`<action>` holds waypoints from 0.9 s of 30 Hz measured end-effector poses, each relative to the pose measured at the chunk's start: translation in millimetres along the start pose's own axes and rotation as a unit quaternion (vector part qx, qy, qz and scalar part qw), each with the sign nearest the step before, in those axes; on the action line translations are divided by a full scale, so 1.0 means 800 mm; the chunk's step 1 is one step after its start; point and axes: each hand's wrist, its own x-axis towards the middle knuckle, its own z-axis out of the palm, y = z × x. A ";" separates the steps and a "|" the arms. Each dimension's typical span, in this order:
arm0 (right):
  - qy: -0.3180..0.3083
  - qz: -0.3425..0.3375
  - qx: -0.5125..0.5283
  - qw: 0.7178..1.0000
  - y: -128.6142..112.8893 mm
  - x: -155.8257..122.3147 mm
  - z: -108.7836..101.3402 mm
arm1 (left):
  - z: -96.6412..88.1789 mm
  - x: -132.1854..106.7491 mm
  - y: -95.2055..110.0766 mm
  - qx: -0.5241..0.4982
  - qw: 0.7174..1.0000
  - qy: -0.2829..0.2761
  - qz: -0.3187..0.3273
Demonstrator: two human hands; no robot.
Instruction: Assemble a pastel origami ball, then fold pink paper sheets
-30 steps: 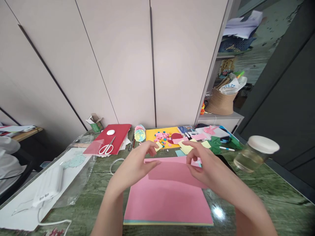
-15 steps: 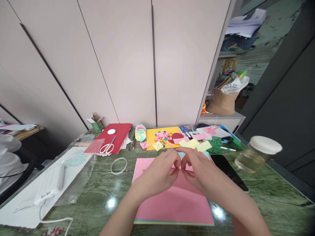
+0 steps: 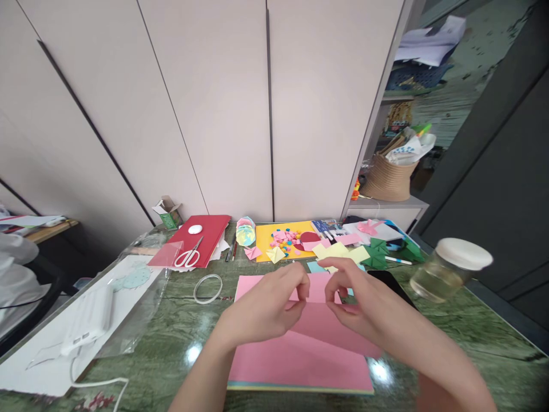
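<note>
A person's two bare hands, the left hand [image 3: 268, 300] and the right hand [image 3: 369, 300], are just apart above a green worktop [image 3: 467, 337], thumb and forefinger of each pinching the upper edge of one loose pink sheet [image 3: 338, 329]. The sheet slants over one stack of paper [image 3: 300, 366], a corner jutting past the stack's right edge. From where I stand, bare green shows left of the stack, around one white ring [image 3: 208, 289], and right of it, out to the worktop's right edge. Near that edge stands one lidded jar [image 3: 448, 272]; one black phone [image 3: 388, 279] lies partly hidden by the right arm. Toward the back left corner, one pair of scissors [image 3: 189, 256] and one white disc [image 3: 195, 229] rest on red card [image 3: 210, 234].
</note>
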 end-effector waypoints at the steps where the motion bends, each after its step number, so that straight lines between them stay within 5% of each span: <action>1: 0.000 -0.001 0.000 1.000 0.001 -0.001 0.000 | -0.002 -0.001 0.000 -0.002 1.000 0.000 0.000; 22: 0.081 0.011 -0.045 0.996 0.022 -0.025 -0.035 | -0.039 -0.031 -0.014 0.001 0.997 0.050 -0.054; 27: 0.129 0.039 -0.049 0.990 0.041 -0.033 -0.042 | -0.055 -0.043 -0.031 -0.021 0.987 0.135 -0.086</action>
